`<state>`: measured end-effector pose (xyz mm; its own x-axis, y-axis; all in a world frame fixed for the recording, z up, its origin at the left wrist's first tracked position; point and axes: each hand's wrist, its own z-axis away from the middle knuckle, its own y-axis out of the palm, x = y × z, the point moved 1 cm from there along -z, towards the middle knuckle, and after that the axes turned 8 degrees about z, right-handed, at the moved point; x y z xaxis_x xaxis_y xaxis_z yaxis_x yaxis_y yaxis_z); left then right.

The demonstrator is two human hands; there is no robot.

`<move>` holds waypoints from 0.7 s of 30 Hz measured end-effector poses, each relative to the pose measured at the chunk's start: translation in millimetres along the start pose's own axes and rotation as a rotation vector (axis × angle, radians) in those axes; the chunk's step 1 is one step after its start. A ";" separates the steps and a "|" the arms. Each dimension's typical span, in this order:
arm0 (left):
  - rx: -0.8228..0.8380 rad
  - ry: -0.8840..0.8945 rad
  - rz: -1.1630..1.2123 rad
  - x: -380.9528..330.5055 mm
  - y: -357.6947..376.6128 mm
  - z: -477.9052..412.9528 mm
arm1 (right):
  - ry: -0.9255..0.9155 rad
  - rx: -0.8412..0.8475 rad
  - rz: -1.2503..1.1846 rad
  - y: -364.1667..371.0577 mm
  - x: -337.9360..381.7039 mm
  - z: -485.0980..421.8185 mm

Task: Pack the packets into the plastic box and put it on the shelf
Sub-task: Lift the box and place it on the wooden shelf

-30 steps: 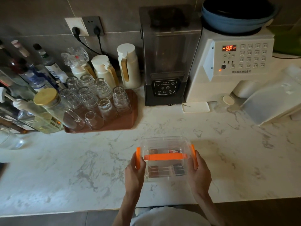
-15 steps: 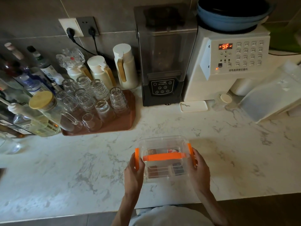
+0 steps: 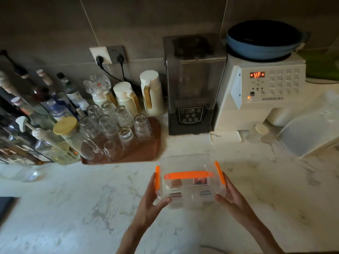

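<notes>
Head view, looking down at a marble table, and low centre of the frame is the box, clear plastic, lid on, with an orange handle lying across the top and an orange clip on each short side. Both hands are on it: the left hand presses the left side, fingers up along the orange clip and thumb hooked under the near corner; the right hand cups the right side, fingers flat against the wall just below its clip. So both sets of fingers are clamped on the box, one from each side. Through the lid, packets show inside, a reddish one, a brown one and darker ones nearer the front edge, blurred, so I cannot tell the count. Whether the box rests on the table or is just off it, I cannot tell. Up and to the left sits a brown tray crowded with upturned glasses, and bottles fill the left edge. Behind the tray stand white jugs. Upper centre is a dark blender, and right of it a white machine with a lit orange display, a blue bowl on top.
</notes>
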<state>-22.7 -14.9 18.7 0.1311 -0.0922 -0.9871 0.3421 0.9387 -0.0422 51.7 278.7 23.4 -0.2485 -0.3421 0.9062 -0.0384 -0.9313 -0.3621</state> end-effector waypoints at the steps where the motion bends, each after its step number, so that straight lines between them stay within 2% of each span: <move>1: 0.000 0.034 -0.011 -13.6 -6.4 -8.9 | -0.027 0.003 0.028 -9.2 15.8 -9.7; 8: 0.142 0.368 -0.137 -163.6 -54.2 -73.2 | -0.356 -0.127 0.213 -76.8 173.4 -63.7; 13: 0.013 0.678 -0.309 -288.7 -71.5 -89.5 | -0.606 -0.252 0.202 -117.9 283.5 -77.2; 18: -0.095 0.811 -0.319 -368.0 -74.8 -93.4 | -0.836 -0.201 0.079 -142.8 354.5 -77.3; 21: -0.131 0.859 -0.334 -405.0 -76.2 -95.5 | -0.886 -0.228 0.089 -159.1 387.6 -75.8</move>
<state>-190.7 -17.4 406.9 -0.7065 -0.1363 -0.6944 0.1230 0.9427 -0.3102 -111.9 303.8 415.7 0.5697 -0.4695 0.6745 -0.2683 -0.8820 -0.3874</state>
